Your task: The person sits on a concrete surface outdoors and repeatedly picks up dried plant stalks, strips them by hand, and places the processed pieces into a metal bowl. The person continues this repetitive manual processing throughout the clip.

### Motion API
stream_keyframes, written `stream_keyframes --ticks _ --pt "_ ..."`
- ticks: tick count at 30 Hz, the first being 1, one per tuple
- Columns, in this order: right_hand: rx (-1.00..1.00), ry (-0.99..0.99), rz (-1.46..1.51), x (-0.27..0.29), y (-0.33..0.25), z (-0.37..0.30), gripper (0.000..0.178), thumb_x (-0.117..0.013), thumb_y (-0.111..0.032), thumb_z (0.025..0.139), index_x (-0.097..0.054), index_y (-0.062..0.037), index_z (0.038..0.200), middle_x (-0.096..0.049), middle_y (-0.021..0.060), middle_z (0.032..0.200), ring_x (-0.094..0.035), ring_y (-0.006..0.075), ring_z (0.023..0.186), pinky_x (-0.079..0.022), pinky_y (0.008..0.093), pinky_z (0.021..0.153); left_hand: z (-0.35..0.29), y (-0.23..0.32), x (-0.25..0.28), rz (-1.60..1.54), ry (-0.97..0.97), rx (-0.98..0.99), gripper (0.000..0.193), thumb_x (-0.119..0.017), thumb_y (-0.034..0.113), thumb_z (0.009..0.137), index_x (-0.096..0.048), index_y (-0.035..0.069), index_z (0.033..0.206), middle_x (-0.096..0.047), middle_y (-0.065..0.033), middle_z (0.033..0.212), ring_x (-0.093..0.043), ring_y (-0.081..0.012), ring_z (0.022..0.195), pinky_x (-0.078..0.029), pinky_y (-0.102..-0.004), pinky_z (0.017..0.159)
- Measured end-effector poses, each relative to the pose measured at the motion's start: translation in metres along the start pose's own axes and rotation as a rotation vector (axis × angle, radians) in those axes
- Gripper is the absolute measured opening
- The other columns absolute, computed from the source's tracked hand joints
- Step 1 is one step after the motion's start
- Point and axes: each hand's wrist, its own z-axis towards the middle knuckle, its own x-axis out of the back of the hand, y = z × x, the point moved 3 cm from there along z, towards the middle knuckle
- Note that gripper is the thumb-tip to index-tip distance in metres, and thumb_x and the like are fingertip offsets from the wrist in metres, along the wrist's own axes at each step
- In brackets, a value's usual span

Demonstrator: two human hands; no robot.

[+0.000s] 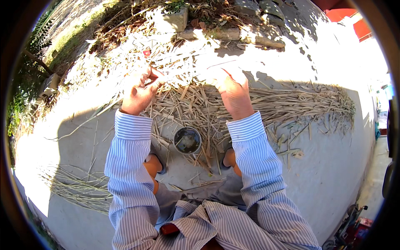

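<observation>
My left hand (141,91) is raised over the litter of stalks, thumb and fingers pinched together; what they hold, if anything, is too small to name. Level with it, my right hand (235,95) has its fingers drawn together in glaring sunlight that washes out the tips. A thin dark line runs beside those fingertips, and I cannot tell whether it is held. Below both hands spreads a heap of dry, straw-coloured stalks (196,104), long ones stretching to the right. Between my feet stands a round metal pot (187,140) with dark liquid in it.
Thin greenish stalks (79,187) lie in a loose bundle at the left. Stone blocks (173,21) and dry leaves edge the far side. A small red piece (146,53) rests among the scraps. Red machinery (356,229) stands at the lower right.
</observation>
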Motion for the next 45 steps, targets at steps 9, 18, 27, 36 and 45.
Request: stream_keyframes --ticks 9,18,27,36,45 --pt "-0.046 0.220 0.029 -0.016 0.011 -0.005 0.013 -0.054 -0.007 0.093 -0.055 0.0011 0.104 -0.063 0.0113 0.095 -0.065 0.0200 0.084 -0.055 0.0295 0.068 -0.003 0.029 -0.035 0.263 0.267 -0.544 0.015 -0.074 0.001 0.071 -0.068 0.006 0.084 -0.065 -0.0071 0.074 -0.062 -0.0234 0.070 -0.049 -0.0323 0.065" --pt "-0.060 0.262 0.023 -0.005 0.018 -0.003 0.017 -0.055 -0.009 0.093 -0.057 0.0017 0.106 -0.064 0.0113 0.094 -0.066 0.0186 0.081 -0.055 0.0253 0.065 -0.002 0.008 0.007 0.169 0.310 -0.120 0.018 -0.072 0.009 0.079 -0.062 0.004 0.093 -0.064 -0.0072 0.094 -0.059 -0.0203 0.089 -0.049 -0.0315 0.075" --pt "-0.097 0.364 0.043 -0.007 0.029 -0.013 0.023 -0.054 -0.009 0.093 -0.054 0.0055 0.112 -0.064 0.0137 0.097 -0.066 0.0187 0.080 -0.054 0.0242 0.062 0.000 0.028 -0.040 0.207 0.339 -0.695 0.023 -0.075 -0.004 0.071 -0.065 0.004 0.091 -0.067 -0.0081 0.083 -0.063 -0.0252 0.079 -0.051 -0.0330 0.068" --pt "-0.087 0.422 0.060 -0.005 0.013 -0.007 0.008 -0.056 -0.002 0.090 -0.058 0.0033 0.096 -0.061 0.0081 0.084 -0.060 0.0133 0.071 -0.048 0.0226 0.057 -0.006 -0.003 0.072 0.837 0.563 -0.149 0.030 -0.074 0.018 0.079 -0.062 0.000 0.099 -0.066 -0.0134 0.094 -0.058 -0.0297 0.092 -0.047 -0.0398 0.080" --pt "-0.068 0.372 0.099 -0.008 0.022 -0.003 0.013 -0.055 -0.003 0.091 -0.058 0.0034 0.102 -0.061 0.0076 0.084 -0.056 0.0116 0.067 -0.046 0.0230 0.055 -0.007 -0.032 -0.002 0.077 0.033 -0.074 0.017 -0.075 0.013 0.078 -0.068 0.003 0.090 -0.068 -0.0083 0.083 -0.061 -0.0184 0.076 -0.050 -0.0311 0.070"
